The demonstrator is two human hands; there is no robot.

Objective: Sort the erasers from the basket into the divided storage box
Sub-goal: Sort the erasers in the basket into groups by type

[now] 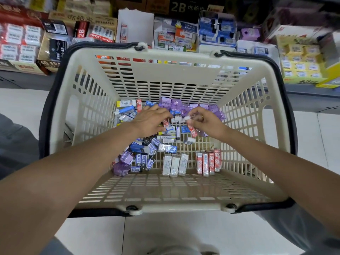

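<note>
My left hand (152,119) pinches a red eraser (165,122); my right hand (204,120) grips a red-sleeved eraser (191,127) inside the beige basket (60,126).

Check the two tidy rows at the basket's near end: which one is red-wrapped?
The right-hand row of erasers, under the right forearm. Its wrappers are red and white; the row to its left is pale white-grey. Both rows stand side by side on the basket floor.

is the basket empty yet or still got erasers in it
Not empty: the basket holds loose erasers across its floor, plus a red-wrapped row near the front.
</note>
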